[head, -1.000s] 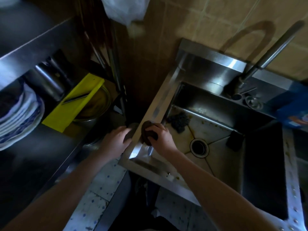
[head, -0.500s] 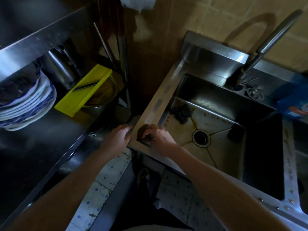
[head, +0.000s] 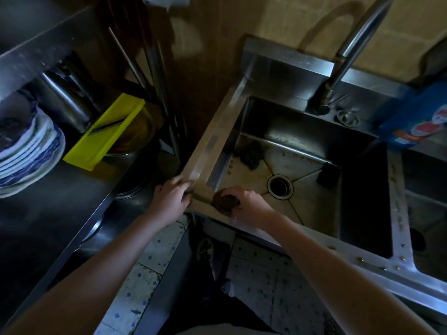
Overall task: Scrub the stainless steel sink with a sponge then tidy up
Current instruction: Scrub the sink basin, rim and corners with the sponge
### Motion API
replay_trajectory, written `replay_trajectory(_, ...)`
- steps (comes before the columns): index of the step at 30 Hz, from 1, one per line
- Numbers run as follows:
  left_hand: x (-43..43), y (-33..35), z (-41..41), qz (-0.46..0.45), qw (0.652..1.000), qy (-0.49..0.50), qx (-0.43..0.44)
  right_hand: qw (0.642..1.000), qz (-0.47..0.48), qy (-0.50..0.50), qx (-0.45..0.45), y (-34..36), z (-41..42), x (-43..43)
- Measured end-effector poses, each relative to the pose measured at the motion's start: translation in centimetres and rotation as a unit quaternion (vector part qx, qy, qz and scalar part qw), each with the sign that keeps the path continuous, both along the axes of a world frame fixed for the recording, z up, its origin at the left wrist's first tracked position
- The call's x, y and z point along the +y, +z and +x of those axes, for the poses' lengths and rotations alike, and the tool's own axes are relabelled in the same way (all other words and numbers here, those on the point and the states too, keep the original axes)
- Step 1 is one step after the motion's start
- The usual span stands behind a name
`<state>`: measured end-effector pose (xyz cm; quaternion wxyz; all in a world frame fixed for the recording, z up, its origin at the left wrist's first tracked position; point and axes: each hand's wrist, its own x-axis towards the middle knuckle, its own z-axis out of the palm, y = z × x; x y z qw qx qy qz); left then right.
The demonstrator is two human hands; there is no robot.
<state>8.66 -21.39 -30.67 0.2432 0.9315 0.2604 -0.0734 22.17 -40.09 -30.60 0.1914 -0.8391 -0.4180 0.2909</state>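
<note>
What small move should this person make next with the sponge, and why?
Probably slide the sponge rightward along the near rim of the sink. The right hand grips it at the near-left corner, the left hand holds that corner, and specks dot the rim farther right.

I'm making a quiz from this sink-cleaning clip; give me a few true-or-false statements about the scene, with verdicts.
The right hand holds a dark round sponge on the near-left corner of the sink. True.
Both hands hold the sponge. False: the left hand holds the sink's outer edge at that corner.
Water is running. False: no stream shows below the faucet.
A dark block lies in the basin, right of the drain. True.
</note>
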Motion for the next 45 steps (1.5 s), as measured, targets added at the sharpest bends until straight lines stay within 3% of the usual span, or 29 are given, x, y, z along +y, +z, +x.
replay_trajectory(8,-2.1,-0.3,1.4,0.016,0.996,-0.086,0.011,0.995,-0.036,-0.079,-0.040,0.4,0.3,-7.0)
replay_trajectory(13,-2.7,-0.5,2.3,-0.028,0.991,-0.125,0.034,0.988,-0.036,-0.139,-0.056,0.3,-0.6,-9.0)
replay_trajectory(20,-1.1,-0.5,2.2,-0.009,0.987,-0.162,-0.003,0.966,-0.013,-0.235,-0.105,-0.2,-4.5,-3.9)
replay_trajectory(27,-0.2,-0.7,2.6,-0.016,0.982,-0.186,-0.008,0.958,0.010,-0.260,-0.120,-0.1,-7.2,2.5)
replay_trajectory(40,-1.0,-1.4,4.0,-0.082,0.965,-0.242,0.055,0.868,-0.080,-0.465,-0.154,0.7,-5.8,-8.2)
replay_trajectory(45,-1.0,-1.9,4.2,-0.020,0.961,-0.272,0.042,0.864,-0.096,-0.470,-0.151,0.6,-5.7,-7.7)
